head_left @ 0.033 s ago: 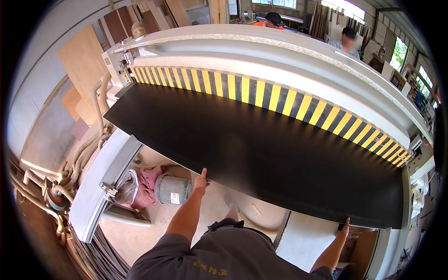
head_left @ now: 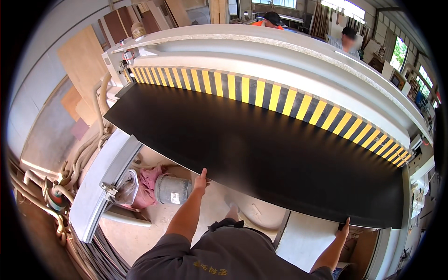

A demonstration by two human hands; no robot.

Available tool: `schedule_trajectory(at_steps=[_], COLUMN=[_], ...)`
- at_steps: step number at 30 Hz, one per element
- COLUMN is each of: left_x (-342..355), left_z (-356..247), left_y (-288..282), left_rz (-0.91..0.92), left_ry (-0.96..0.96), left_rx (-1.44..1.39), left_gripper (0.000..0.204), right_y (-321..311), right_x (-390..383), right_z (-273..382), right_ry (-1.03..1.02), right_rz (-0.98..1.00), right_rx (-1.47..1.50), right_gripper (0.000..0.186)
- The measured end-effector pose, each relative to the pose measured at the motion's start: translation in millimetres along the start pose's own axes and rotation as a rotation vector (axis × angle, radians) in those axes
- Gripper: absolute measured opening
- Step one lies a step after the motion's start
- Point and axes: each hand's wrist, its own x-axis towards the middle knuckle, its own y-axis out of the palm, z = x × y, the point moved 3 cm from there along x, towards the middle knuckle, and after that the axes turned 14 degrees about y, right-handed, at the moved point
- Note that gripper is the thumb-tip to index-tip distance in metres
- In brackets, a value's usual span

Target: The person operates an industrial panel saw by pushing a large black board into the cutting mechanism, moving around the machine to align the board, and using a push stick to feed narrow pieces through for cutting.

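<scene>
A long black panel stretches across the view, its far edge lying along a yellow-and-black striped guard on a large machine. My left hand grips the near edge left of the middle, thumb up at the rim and the other fingers mostly hidden underneath. Toward the right end of that same edge, my right hand is closed on the panel, its lower fingers also out of sight. Both arms reach forward, the right one out to the side.
A pale machine beam runs behind the guard. At left are a grey side table with a metal rail, a grey bucket, a pink cloth bundle and hoses. Two people are beyond the machine.
</scene>
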Motion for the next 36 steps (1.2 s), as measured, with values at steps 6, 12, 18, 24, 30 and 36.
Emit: schedule_trajectory(at_steps=[6,12,18,24,30,36], left_x=[-1.2,-2.4,4.8,5.6,3.2,-2.6], left_z=[-2.9,-4.7,10.9,12.3,8.5,2.6], left_y=[0.8,0.2,-1.3,-1.2,0.3,2.4], left_rz=[-0.012,-0.006,-0.005,0.021,0.021,0.017], left_ry=[0.006,-0.001,-0.022,-0.023,-0.032,-0.019], left_rx=[-0.01,-0.002,0.002,-0.012,-0.009,-0.053], left_gripper=[0.065,0.065,0.065,0.063,0.062,0.054], right_y=[-1.7,1.1,0.2,4.8,8.2,9.6], right_x=[-1.5,-3.8,-0.1,-7.2,-11.5,-11.2], right_z=[2.9,1.8,-9.7,-9.9,-9.0,-11.2], right_ry=[-0.013,-0.012,-0.022,-0.069,-0.071,-0.033], right_rz=[0.001,0.008,0.034,0.021,-0.029,-0.052], right_rx=[-0.014,-0.033,-0.024,-0.019,0.001,0.032], right_gripper=[0.072,0.08,0.076,0.072,0.063,0.058])
